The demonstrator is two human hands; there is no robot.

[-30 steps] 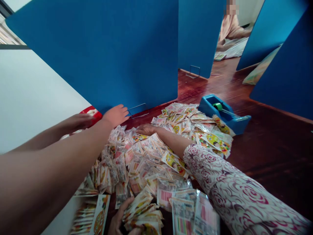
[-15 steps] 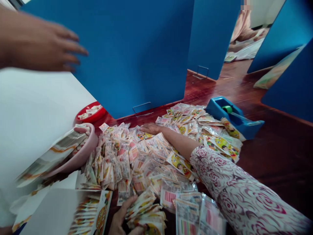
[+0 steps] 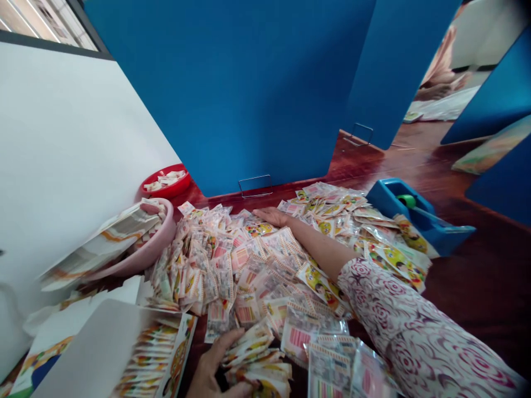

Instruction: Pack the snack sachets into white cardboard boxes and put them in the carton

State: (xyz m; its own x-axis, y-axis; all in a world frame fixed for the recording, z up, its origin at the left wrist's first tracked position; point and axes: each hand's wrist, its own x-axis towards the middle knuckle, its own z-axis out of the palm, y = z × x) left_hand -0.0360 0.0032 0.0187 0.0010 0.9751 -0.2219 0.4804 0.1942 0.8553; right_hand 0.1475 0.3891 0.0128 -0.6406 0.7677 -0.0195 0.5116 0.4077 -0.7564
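My left hand (image 3: 213,367) is clamped on a bundle of packets (image 3: 257,359) at the near edge of the view, forefinger hooked along its far side and thumb pressed along the near one. My right hand (image 3: 271,216) lies flat with its fingers stretched out to the left, on the far side of the packet pile (image 3: 249,265); I can't make out whether anything is pinched beneath the palm. That arm slants in from the lower right, its rose-patterned sleeve (image 3: 398,315) ending below the elbow, and the bare forearm covers a strip of the pile.

Just right of the bundle, clear-backed packets (image 3: 332,365) lie overlapping on the dark red table (image 3: 477,298). To the left of my left hand is an open carton (image 3: 180,359) with packets standing in a tight row, its white flap (image 3: 99,354) folded out towards the left. Beyond it, a pink basin (image 3: 164,237) bears a tilted stack of printed sheets (image 3: 112,232), and behind that a red basin (image 3: 185,182) holds small white pieces. A blue tape dispenser (image 3: 385,196) touches the pile's right end. A tall blue partition (image 3: 249,99) on a wire foot (image 3: 255,185) blocks the view straight ahead; past its right side, partly hidden, a person in pink (image 3: 442,61) sits behind a clear plastic bag (image 3: 450,105)
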